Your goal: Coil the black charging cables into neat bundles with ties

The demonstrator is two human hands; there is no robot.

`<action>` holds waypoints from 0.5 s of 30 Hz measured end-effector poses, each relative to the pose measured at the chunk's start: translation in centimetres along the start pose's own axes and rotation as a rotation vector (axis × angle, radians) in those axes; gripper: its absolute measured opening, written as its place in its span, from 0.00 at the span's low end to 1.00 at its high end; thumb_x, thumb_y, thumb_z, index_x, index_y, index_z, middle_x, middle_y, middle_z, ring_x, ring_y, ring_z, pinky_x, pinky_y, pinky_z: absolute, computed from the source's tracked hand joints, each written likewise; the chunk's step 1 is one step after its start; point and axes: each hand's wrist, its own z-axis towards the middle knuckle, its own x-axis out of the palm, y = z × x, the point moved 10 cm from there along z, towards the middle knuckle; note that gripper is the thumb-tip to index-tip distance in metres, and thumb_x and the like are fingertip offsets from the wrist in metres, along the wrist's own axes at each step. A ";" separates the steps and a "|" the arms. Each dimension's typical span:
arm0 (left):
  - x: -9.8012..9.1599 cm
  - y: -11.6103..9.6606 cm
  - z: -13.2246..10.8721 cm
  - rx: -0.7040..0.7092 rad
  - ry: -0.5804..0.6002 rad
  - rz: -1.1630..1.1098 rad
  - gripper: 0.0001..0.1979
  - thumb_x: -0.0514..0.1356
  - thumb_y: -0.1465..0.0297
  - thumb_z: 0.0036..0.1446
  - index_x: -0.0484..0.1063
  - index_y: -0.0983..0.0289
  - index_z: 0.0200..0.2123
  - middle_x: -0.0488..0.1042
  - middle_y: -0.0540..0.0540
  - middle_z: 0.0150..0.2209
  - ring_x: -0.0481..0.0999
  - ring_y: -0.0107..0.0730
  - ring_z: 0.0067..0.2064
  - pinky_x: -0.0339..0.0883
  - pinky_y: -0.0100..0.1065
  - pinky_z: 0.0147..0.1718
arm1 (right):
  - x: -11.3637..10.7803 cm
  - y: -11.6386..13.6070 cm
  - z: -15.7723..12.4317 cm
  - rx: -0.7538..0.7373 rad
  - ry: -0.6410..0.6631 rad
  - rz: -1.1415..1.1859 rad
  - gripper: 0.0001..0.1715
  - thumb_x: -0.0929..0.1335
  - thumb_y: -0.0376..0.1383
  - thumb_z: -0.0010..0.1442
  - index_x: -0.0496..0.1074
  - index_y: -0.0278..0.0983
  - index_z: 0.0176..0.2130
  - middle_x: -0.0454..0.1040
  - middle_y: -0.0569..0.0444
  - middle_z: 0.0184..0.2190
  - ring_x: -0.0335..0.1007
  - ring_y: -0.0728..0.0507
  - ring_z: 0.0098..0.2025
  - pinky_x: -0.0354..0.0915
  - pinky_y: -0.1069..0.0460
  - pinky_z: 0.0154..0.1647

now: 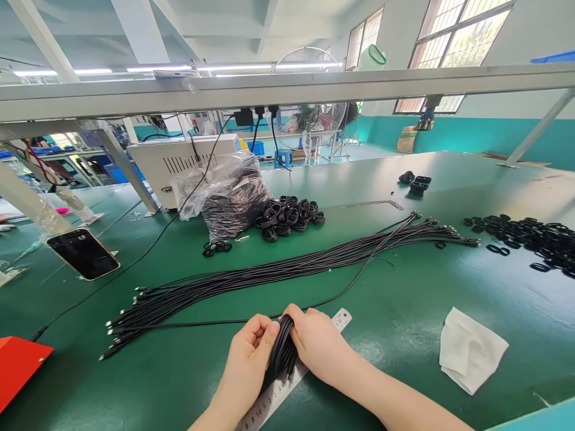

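Note:
Both of my hands grip a folded bundle of black cables (pixel 283 350) near the front of the green table. My left hand (pixel 249 359) pinches its left side with thumb and fingers; my right hand (pixel 317 344) wraps round its upper right side. Beneath the bundle a steel ruler (pixel 281 392) lies slanting. Just beyond my hands, a long spread of straight black cables (pixel 269 272) stretches across the table, with a single cable curving in front of it.
Coiled cables (pixel 291 215) sit beside a plastic-wrapped stack (pixel 233 203). Many black rings (pixel 530 236) lie at right, above a white cloth (pixel 471 350). A phone (pixel 84 252) leans at left, near a red object (pixel 20 368). A metal beam (pixel 287 93) crosses overhead.

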 end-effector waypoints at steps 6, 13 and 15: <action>0.4 -0.2 0.2 -0.035 0.084 0.013 0.22 0.56 0.49 0.56 0.60 0.60 0.23 0.55 0.42 0.17 0.53 0.24 0.19 0.48 0.28 0.19 | 0.1 0.1 0.1 -0.031 -0.015 -0.126 0.09 0.58 0.26 0.63 0.64 0.35 0.40 0.77 0.49 0.29 0.70 0.41 0.31 0.52 0.51 0.30; 1.9 -1.7 -1.3 -0.068 0.150 0.256 0.18 0.50 0.50 0.60 0.61 0.59 0.29 0.64 0.47 0.26 0.65 0.34 0.29 0.59 0.35 0.33 | 0.9 1.5 0.1 -0.082 -0.018 -0.169 0.07 0.61 0.26 0.61 0.65 0.36 0.36 0.76 0.51 0.26 0.71 0.42 0.29 0.55 0.50 0.34; 2.5 -1.6 -2.0 -0.135 0.190 0.253 0.20 0.44 0.50 0.62 0.62 0.59 0.36 0.67 0.48 0.25 0.70 0.36 0.29 0.61 0.38 0.36 | 1.2 1.6 0.2 -0.084 0.005 -0.163 0.06 0.61 0.27 0.61 0.66 0.35 0.36 0.75 0.53 0.22 0.72 0.42 0.28 0.55 0.51 0.36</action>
